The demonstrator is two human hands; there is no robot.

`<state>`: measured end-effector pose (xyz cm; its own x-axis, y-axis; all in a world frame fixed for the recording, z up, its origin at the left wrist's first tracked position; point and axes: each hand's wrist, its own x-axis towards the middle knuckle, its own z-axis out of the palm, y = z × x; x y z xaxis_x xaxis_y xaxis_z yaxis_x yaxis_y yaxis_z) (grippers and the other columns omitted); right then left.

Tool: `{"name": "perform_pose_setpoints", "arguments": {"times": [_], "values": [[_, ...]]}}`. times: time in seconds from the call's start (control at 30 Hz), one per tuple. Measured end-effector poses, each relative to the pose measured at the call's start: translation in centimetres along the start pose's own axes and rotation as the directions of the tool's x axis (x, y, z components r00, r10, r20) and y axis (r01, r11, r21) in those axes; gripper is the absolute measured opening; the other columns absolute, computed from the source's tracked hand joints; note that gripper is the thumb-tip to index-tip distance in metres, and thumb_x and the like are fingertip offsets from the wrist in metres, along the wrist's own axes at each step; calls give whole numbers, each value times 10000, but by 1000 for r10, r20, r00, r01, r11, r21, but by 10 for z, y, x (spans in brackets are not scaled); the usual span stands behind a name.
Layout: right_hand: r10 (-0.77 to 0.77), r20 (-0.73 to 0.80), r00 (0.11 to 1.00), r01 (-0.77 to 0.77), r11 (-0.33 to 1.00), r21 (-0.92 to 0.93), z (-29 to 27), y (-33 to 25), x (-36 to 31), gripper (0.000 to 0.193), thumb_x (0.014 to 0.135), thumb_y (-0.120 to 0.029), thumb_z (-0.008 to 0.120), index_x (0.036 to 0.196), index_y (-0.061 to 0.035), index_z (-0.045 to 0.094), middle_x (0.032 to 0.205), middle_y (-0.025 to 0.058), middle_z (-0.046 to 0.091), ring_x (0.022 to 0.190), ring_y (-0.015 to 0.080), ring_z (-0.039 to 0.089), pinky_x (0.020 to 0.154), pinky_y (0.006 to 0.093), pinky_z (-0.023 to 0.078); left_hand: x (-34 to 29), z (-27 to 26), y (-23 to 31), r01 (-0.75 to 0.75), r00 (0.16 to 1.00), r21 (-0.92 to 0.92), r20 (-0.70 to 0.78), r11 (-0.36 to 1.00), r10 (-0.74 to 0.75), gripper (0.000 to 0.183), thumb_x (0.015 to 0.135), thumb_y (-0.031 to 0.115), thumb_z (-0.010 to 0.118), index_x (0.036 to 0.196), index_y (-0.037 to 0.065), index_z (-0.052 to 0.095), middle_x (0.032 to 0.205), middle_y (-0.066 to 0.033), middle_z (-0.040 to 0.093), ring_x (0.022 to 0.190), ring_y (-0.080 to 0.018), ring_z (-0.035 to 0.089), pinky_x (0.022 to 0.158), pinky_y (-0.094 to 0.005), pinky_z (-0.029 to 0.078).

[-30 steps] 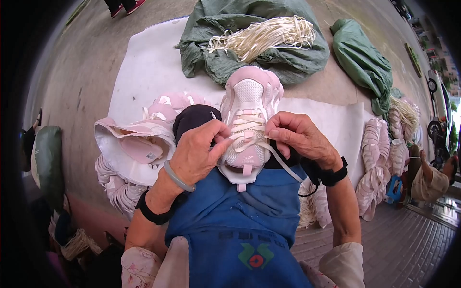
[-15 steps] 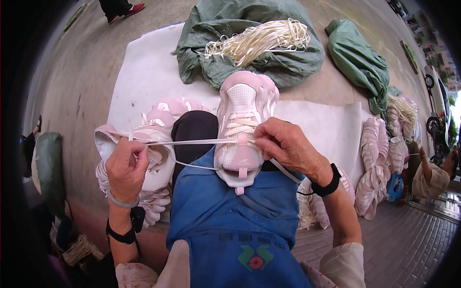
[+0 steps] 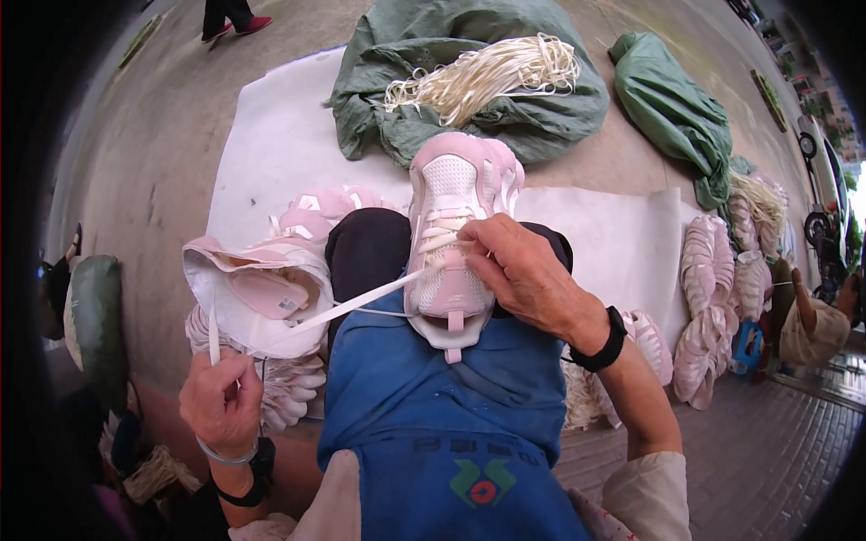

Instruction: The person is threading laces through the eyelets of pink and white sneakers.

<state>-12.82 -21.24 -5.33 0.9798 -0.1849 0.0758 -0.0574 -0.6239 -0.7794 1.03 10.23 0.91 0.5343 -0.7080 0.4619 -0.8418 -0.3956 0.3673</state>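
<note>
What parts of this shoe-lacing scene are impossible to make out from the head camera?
- Right hand: its fingertips hide the eyelet of the shoe they are working at.
- Lace: its end is closed inside the left hand.
- Shoe sole: it faces down onto the lap, unseen.
- Person at the right edge: cut off by the rim, too small to tell what they handle.

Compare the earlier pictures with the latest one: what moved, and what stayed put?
The left hand left the pink shoe and drew the white lace out leftward and down, pulling it taut. The right hand stayed pinching at the eyelets; the shoe remained on the lap.
</note>
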Motion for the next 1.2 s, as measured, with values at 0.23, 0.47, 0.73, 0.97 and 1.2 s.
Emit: {"name": "perform_pose_setpoints", "arguments": {"times": [0.23,0.47,0.73,0.97,1.2], "values": [[137,-15,990,-137,990,28,-15,-3,-24,198,881,-92,609,1035,13,541,910,196,588,826,369,599,721,407,482,-44,20,-45,272,887,-2,388,962,-250,113,780,-9,663,882,-4,614,799,-87,576,642,-178,532,564,-296,407],[290,146,946,-301,952,57,-9,-7,-36,196,876,-100,613,1007,14,522,805,184,602,739,366,611,656,427,484,22,73,9,339,929,-414,289,845,-231,135,857,28,631,987,-11,625,870,-47,603,675,-103,521,607,-244,424],[97,19,995,-86,945,-314,-29,15,-50,76,895,-94,546,960,-55,551,796,144,574,712,367,603,595,442,476,47,146,42,231,940,-460,333,857,-74,125,853,53,646,956,-2,601,890,-140,609,775,-295,617,682,-346,490],[69,-92,993,-80,989,-122,-18,0,-37,130,857,-122,636,971,-68,606,890,122,555,775,330,607,664,400,497,56,147,40,265,945,-486,302,833,-124,122,845,75,680,920,16,605,817,-57,560,611,-120,481,539,-267,408],[-2,-9,1000,-1,928,-372,3,-6,-7,108,828,-122,634,924,-73,624,822,93,531,701,280,600,643,369,482,57,146,43,288,934,-483,331,827,-133,109,840,52,686,909,10,612,818,-56,552,623,-112,488,540,-250,403]]}}
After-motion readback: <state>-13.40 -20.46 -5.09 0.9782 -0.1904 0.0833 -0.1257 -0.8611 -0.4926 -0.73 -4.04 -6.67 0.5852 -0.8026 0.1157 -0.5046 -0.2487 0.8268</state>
